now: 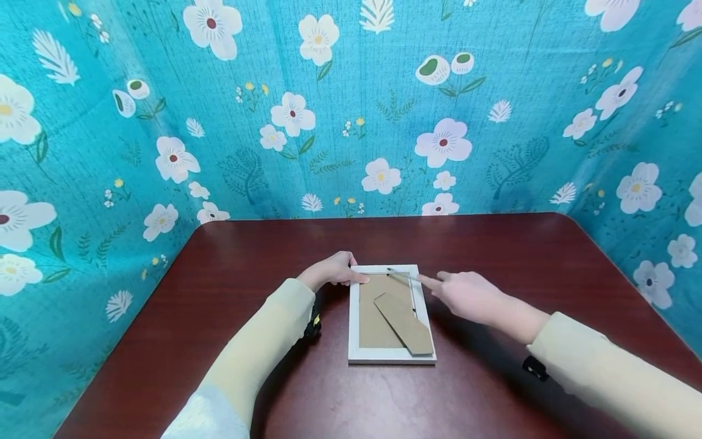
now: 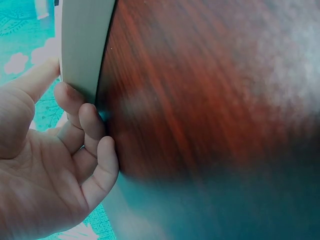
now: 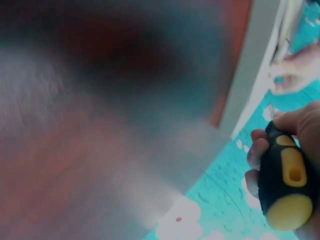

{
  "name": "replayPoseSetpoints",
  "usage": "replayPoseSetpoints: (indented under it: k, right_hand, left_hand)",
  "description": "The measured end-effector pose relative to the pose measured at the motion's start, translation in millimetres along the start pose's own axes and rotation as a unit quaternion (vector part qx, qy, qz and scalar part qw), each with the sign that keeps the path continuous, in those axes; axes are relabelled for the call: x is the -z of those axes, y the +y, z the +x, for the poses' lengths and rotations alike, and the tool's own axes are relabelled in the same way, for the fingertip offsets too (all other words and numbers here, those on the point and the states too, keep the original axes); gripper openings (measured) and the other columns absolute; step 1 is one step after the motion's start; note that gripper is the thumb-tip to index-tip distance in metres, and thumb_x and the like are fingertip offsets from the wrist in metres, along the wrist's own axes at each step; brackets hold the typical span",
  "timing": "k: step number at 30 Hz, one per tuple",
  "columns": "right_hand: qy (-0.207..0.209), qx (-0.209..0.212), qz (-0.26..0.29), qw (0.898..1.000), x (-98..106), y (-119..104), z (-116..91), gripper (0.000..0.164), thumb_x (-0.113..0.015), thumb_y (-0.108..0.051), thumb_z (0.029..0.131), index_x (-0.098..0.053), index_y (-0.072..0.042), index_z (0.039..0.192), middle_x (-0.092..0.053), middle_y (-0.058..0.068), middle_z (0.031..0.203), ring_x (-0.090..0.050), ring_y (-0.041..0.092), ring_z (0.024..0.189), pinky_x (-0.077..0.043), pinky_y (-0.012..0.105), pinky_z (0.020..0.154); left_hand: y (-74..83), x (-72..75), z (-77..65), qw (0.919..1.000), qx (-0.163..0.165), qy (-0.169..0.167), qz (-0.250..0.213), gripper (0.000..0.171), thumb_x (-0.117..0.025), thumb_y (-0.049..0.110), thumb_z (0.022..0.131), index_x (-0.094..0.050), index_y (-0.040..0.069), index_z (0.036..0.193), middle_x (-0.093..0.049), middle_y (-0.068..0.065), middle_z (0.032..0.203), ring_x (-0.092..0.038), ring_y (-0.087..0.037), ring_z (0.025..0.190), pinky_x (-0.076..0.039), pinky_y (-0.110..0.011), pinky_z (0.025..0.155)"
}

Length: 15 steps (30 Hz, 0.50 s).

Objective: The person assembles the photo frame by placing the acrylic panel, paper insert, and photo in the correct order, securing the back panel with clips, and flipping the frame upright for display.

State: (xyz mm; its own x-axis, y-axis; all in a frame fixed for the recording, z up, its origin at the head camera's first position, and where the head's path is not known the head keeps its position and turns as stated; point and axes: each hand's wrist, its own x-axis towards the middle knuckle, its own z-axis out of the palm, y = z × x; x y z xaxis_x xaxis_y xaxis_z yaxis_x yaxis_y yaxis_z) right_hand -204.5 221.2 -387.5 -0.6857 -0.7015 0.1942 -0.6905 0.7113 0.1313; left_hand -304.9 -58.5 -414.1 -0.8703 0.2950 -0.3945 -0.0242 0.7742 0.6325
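Observation:
A white picture frame (image 1: 354,320) lies back side up on the table. Its brown backing board (image 1: 373,305) shows, with a slanted easel stand (image 1: 404,326) across it. At the upper left corner, my left hand (image 1: 336,270) grips the frame, thumb on the back and curled fingers against the outer side. My right hand (image 1: 466,296) holds a screwdriver (image 3: 286,185) by its black and yellow handle, at the frame's right side. The thin shaft (image 1: 403,274) reaches over the upper right corner, its tip at the inner top edge. A small dark tab (image 1: 414,311) shows along the right inner edge.
The dark red wooden table (image 1: 263,262) has rounded far corners. A turquoise flowered cloth (image 1: 351,122) hangs behind it and along both sides. Small black devices sit under the left wrist (image 1: 312,323) and the right sleeve (image 1: 535,368).

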Motion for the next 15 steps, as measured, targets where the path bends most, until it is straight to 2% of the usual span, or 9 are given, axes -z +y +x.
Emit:
replayPoseSetpoints:
  k: [4,7,11,15]
  right_hand:
    - [0.041,-0.005,0.008,0.999,10,11,-3,0.052,-0.075,-0.009,0.084,-0.057,-0.01,0.134,-0.063,0.008,0.075,-0.032,0.008,0.038,-0.03,0.022,0.039]
    - [0.055,-0.002,0.0,0.998,12,15,-5,0.051,-0.075,-0.009,0.084,-0.059,-0.012,0.133,-0.068,0.015,0.089,-0.033,0.008,0.037,-0.029,0.023,0.039]
    - [0.033,-0.002,0.015,0.999,16,12,-6,0.049,-0.073,-0.011,0.086,-0.06,-0.015,0.133,-0.064,0.008,0.084,-0.029,0.006,0.039,-0.03,0.023,0.04]
    - [0.005,0.021,0.022,1.0,23,1,-1,0.044,-0.071,-0.014,0.088,-0.063,-0.019,0.131,-0.048,-0.003,0.07,-0.023,0.005,0.042,-0.027,0.022,0.042]
  left_hand:
    - [3.7,0.7,-0.8,1.0,0.0,0.0,0.004,0.04,-0.079,0.03,0.084,-0.047,0.007,0.092,-0.052,-0.005,0.062,-0.044,-0.016,0.051,-0.035,-0.027,0.048]
    - [6.7,1.3,-3.5,0.9999,0.0,0.002,0.011,0.039,-0.078,0.03,0.084,-0.047,0.007,0.092,-0.051,-0.005,0.062,-0.042,-0.015,0.051,-0.033,-0.026,0.048]
    - [6.1,0.9,-4.7,0.9999,0.002,0.0,0.015,0.039,-0.077,0.03,0.085,-0.047,0.007,0.092,-0.051,-0.005,0.062,-0.043,-0.015,0.051,-0.033,-0.025,0.047]
    - [3.9,1.3,-4.2,0.9999,-0.004,-0.004,0.013,0.039,-0.077,0.03,0.085,-0.047,0.007,0.092,-0.052,-0.005,0.062,-0.044,-0.016,0.052,-0.035,-0.026,0.048]
